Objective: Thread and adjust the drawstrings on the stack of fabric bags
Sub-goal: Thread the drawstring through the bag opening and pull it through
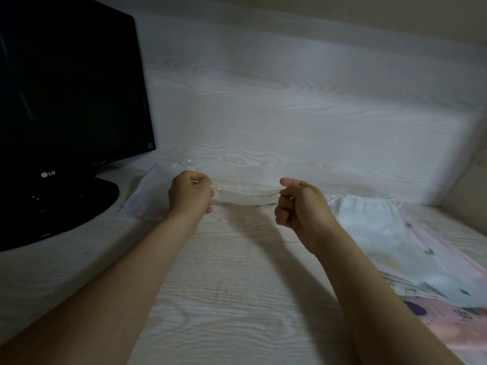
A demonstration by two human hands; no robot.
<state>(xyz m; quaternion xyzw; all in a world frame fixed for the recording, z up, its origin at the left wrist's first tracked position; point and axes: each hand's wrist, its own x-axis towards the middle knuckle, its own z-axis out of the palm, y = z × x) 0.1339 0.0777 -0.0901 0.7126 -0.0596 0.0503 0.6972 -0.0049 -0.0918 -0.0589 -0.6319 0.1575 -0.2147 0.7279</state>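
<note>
Though taut, pale thin bag [245, 194]

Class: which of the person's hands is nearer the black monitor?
Left. The left hand is just right of the monitor; the right hand lies farther right, beside the stack of bags.

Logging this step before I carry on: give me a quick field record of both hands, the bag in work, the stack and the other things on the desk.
left hand: curled, grips the left end of the fabric bag
right hand: fingers pinch the bag's right end
fabric bag: pale, stretched between the hands, just above the desk
stack of bags: right of the right hand, white bag on top, patterned ones below
LG monitor: far left, screen dark
translucent pouch: lies behind the left hand
</note>
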